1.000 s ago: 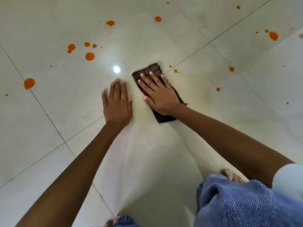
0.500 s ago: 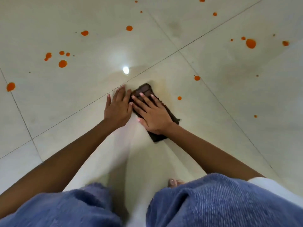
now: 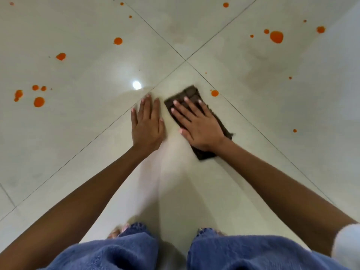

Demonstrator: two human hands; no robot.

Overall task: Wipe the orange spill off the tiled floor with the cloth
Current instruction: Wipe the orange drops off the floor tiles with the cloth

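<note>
On the floor, seen from a crouch: the pale, glossy tiled floor (image 3: pixel 81 133) filled the view, four tiles meeting at a grout cross (image 3: pixel 186 60) beyond the hands. Blue trousers (image 3: pixel 116 254) ran along the bottom edge, with bare toes (image 3: pixel 116 233) under a frayed hem. Both bare arms reached forward.

The left hand (image 3: pixel 147 123) lay flat on bare tile, fingers straight and close together, holding nothing; probably a brace. The right hand (image 3: pixel 198 123) lay flat on the cloth (image 3: pixel 190 93), fingers spread and straight. It pressed down rather than gripped, with no finger curled round the cloth.

The cloth was dark brown and folded into an oblong pad. It sat on the near tile just right of the left hand, both ends showing past the palm. I judged it soft, limp, light and perhaps damp. It would likely bunch if shoved from one edge, so a flat palm over the middle suits it. To lift or refold it, pinch a free corner.

The orange spill was scattered drops, most of them not yet wiped:
- largest blot (image 3: pixel 276 37) far right
- cluster (image 3: pixel 39 101) far left
- one small drop (image 3: pixel 214 93) just beside the cloth's far corner, apart from it
</note>
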